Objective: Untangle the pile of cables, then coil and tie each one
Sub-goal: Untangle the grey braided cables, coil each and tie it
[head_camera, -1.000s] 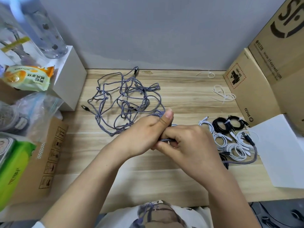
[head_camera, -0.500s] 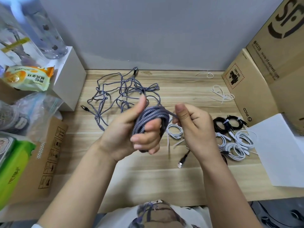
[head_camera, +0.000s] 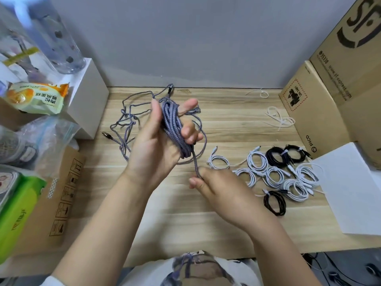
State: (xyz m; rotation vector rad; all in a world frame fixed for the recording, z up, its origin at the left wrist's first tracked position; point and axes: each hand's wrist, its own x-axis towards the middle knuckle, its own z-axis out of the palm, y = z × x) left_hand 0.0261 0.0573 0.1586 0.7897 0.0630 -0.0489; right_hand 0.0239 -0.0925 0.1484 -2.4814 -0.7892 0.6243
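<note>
The grey cable (head_camera: pixel 175 129) is being held up above the middle of the wooden table (head_camera: pixel 226 124), wound into a thick bundle of loops. It is being gripped by the left hand (head_camera: pixel 156 145), with the thumb and fingers curled round the loops. A loose tail is hanging down from the bundle at 5 o'clock, and its end is being pinched between the thumb and fingers of the right hand (head_camera: pixel 218 188).

Half a second ago the right hand was up beside the bundle; now it is being held lower, with the tail pulled down and out. A second ago both hands were pressed close together. This likely means the last bit of cable is being pulled straight so it can be wound on or tied.

More grey cable, the tangled pile (head_camera: pixel 132 120), is lying on the table behind the left hand, at 10 o'clock from the bundle. So the job is judged not yet done.

At 4 o'clock, white coils (head_camera: pixel 274 174) and black coils (head_camera: pixel 275 202) are lying tied up. At 2 o'clock, loose white ties (head_camera: pixel 278 118) are waiting.

On the cardboard boxes (head_camera: pixel 321 112) at 3 o'clock, "PICO", "UN 3481", "95338" and "www.sf-express.com" can be read.
</note>
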